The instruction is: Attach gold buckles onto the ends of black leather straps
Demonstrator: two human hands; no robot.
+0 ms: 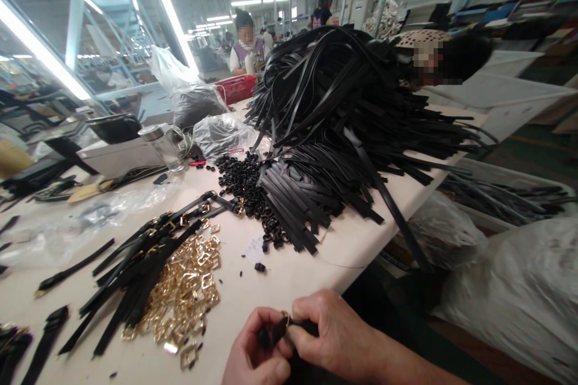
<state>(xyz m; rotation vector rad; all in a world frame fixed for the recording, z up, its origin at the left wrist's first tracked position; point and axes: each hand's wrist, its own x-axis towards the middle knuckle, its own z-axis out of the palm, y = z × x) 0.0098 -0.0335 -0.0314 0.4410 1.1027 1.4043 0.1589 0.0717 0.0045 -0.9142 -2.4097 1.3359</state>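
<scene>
Both closed, left hand (pixel 259 349) and right hand (pixel 332 326) pinch a flat black leathery strap (pixel 279 331) — likely steadying its gold metal buckle (pixel 288 320).

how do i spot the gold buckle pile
Find the big heap of black straps on the pale table. Nearer the camera and to the left, past the small black loops, a bundle of buckled straps lies against the gold buckle pile. Its loose gold metal sets it apart from its mostly black neighbours.
</scene>
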